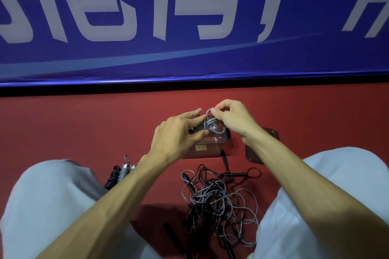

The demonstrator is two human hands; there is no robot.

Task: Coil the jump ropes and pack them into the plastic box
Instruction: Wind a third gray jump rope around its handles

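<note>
Pinching grey rope (pixel 211 122), right hand (pixel 232 119); left hand (pixel 179 134) grip clasps black handles (pixel 194 129).

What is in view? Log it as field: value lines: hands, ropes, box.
left hand: grips the black handles of the grey jump rope
right hand: pinches a loop of that rope
plastic box: clear, on the red floor below the hands
lid: apparently, right of the box
tangled ropes: loose pile, nearer the camera
coiled ropes: lying left of the tangle

Blue lettered banner (pixel 189 57), red floor (pixel 84 124)
</note>
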